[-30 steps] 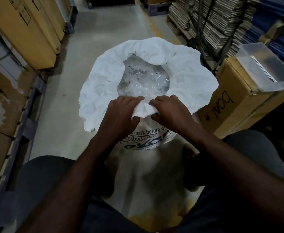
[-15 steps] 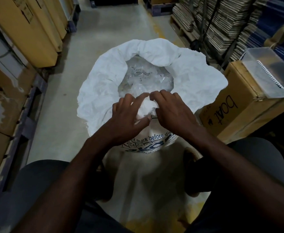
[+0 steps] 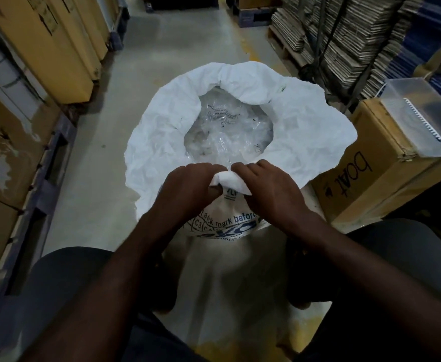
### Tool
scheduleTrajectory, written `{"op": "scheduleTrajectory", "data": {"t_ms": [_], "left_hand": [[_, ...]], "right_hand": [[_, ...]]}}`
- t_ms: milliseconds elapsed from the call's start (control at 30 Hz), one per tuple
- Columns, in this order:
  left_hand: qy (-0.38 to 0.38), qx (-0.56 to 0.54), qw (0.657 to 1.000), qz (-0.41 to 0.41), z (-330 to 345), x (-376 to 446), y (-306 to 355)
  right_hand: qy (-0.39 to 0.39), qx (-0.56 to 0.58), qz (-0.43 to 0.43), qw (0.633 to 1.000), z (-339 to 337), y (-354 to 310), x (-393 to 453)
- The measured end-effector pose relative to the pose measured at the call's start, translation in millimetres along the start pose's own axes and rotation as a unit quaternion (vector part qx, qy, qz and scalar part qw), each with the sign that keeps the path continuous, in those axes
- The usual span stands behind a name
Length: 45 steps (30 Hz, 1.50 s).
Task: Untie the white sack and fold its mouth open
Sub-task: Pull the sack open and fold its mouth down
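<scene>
The white sack (image 3: 300,131) stands on the floor between my knees, its mouth wide and its rim folded outward all around. Clear plastic packets (image 3: 227,134) fill the inside. My left hand (image 3: 188,189) and my right hand (image 3: 269,189) sit side by side on the near rim. Both pinch a rolled fold of the white fabric between fingers and thumb. Blue printed lettering shows on the sack wall just below my hands.
A cardboard box (image 3: 370,178) marked "boat" stands close on the right with a clear plastic tub (image 3: 423,113) on top. Stacked flat cartons (image 3: 344,35) fill the right shelf. Yellow-brown boxes (image 3: 57,48) and a pallet edge line the left. A concrete aisle (image 3: 188,43) runs ahead.
My hands have stayed on the near rim, curling in and drawing the fold toward me. The near edge is rolled further down, and more of the printed sack wall shows.
</scene>
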<state>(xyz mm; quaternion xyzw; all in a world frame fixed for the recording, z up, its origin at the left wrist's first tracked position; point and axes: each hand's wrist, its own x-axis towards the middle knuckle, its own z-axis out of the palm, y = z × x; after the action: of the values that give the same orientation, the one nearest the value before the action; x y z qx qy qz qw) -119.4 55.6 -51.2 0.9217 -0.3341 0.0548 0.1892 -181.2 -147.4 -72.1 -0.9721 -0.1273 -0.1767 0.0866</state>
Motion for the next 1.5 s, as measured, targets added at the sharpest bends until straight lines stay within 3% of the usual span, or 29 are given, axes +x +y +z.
{"op": "scheduleTrajectory", "data": {"t_ms": [200,333,533,667,733,867,1000,1100,1200,1267,1367,1500], "left_hand": [[0.065,0.115,0.990,0.051,11.1,7.2,-7.5],[0.020,0.068,0.996,0.053,20.4,1.6,-0.4],[-0.129,-0.045,0.991,0.006,20.7,-1.3,8.5],[-0.069,-0.043,0.997,0.002,10.5,7.0,4.8],[-0.023,-0.010,1.000,-0.010,7.1,8.0,5.8],[0.006,0.047,0.999,0.002,5.3,10.5,5.4],[0.009,0.075,0.996,0.044,9.5,7.7,9.7],[0.005,0.056,0.997,0.049,16.0,4.8,16.5],[-0.008,0.004,0.998,0.055,19.8,4.3,18.1],[-0.030,-0.084,0.996,0.016,22.4,3.9,23.8],[-0.057,-0.224,0.966,-0.115,25.7,13.0,38.1],[-0.054,-0.274,0.954,-0.110,25.9,32.5,38.0]], "right_hand": [[-0.137,0.206,0.034,0.968,-13.1,21.7,-6.8],[-0.148,0.132,0.022,0.980,-23.5,43.0,6.2],[-0.043,-0.012,-0.078,0.996,-1.3,25.9,11.4],[0.028,-0.031,-0.084,0.996,6.6,16.3,14.8],[-0.004,0.036,-0.070,0.997,-0.2,18.8,13.1],[-0.148,0.136,0.005,0.980,-28.7,52.3,-0.1],[-0.212,0.081,0.050,0.973,-35.1,75.7,1.5],[-0.173,-0.021,0.012,0.985,-14.4,71.6,12.3],[-0.071,0.002,0.025,0.997,-11.5,64.3,20.5],[-0.028,-0.010,0.044,0.999,-18.1,59.1,22.8],[-0.012,0.000,0.032,0.999,-21.8,48.8,20.6],[-0.011,0.008,-0.006,1.000,-21.4,42.5,14.3]]}}
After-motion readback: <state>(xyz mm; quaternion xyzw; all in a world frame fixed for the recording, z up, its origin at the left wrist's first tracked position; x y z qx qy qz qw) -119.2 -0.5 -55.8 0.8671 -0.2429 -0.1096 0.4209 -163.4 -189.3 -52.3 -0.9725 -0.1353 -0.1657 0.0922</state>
